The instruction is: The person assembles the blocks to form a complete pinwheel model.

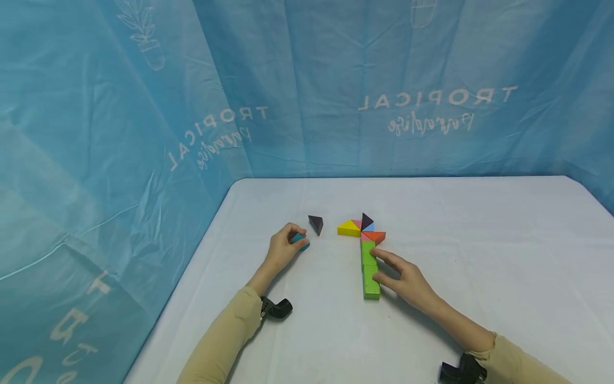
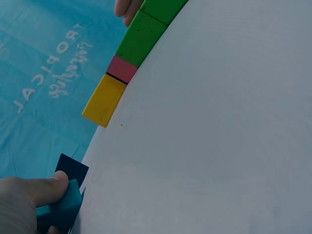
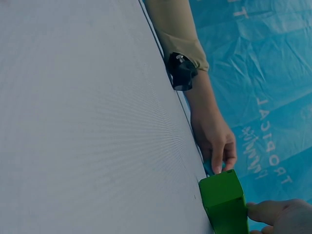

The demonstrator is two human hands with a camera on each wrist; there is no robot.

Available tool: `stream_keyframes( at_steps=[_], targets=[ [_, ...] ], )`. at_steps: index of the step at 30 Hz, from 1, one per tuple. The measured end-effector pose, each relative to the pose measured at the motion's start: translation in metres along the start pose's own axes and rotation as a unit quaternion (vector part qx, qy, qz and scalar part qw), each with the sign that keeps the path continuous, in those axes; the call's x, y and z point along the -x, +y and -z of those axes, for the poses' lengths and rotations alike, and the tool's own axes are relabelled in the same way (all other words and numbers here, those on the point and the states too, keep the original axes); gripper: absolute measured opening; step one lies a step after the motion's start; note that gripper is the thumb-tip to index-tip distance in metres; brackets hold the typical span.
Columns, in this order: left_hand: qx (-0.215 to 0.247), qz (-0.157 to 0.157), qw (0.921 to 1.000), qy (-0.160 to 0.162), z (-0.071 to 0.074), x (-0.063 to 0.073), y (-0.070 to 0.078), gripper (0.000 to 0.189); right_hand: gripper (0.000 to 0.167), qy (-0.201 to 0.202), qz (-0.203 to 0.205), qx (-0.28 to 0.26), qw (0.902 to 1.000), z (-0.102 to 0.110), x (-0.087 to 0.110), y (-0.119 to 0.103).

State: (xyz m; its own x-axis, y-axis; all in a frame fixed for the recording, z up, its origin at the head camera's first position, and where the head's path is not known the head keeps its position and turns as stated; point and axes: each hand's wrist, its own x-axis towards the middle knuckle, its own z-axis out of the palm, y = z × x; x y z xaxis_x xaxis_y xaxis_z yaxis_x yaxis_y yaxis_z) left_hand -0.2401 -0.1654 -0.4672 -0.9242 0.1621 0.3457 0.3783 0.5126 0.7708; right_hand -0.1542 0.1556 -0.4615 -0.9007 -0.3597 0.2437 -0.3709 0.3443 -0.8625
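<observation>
My left hand (image 1: 283,246) pinches a teal block (image 2: 70,204) between thumb and fingers, which cover much of it. Just beyond it lies a black triangular block (image 1: 316,224). My right hand (image 1: 408,280) is at the right side of two green blocks (image 1: 371,282) laid end to end, its fingertips at their edge and its fingers spread. At the far end of the green blocks, a pinwheel of triangular blocks fans out: a yellow block (image 1: 349,229), an orange block (image 1: 378,236), a black triangle (image 1: 366,221), a light blue one (image 1: 369,228) and pink pieces (image 1: 366,236).
A white cloth covers the table (image 1: 479,240). Blue printed curtains (image 1: 312,80) hang behind it and along the left side. Black wrist cameras (image 1: 276,309) sit on both forearms, over beige sleeves (image 1: 223,336).
</observation>
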Motion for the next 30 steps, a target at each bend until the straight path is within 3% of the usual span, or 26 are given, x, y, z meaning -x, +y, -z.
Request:
stream_keyframes(
  at_steps=[16, 23, 30],
  targets=[
    [-0.026, -0.026, 0.9987, 0.035, 0.013, 0.025, -0.002, 0.025, 0.057, -0.001, -0.002, 0.004, 1.0000, -0.001, 0.000, 0.003],
    [0.004, -0.036, 0.9989, 0.029, 0.018, 0.032, -0.004, 0.022, 0.057, 0.002, 0.002, 0.004, 1.0000, -0.001, -0.001, 0.001],
    [0.020, -0.006, 0.9997, 0.011, 0.028, 0.046, -0.002, 0.039, 0.058, -0.003, 0.008, -0.007, 0.9999, -0.001, 0.000, 0.003]
  ],
)
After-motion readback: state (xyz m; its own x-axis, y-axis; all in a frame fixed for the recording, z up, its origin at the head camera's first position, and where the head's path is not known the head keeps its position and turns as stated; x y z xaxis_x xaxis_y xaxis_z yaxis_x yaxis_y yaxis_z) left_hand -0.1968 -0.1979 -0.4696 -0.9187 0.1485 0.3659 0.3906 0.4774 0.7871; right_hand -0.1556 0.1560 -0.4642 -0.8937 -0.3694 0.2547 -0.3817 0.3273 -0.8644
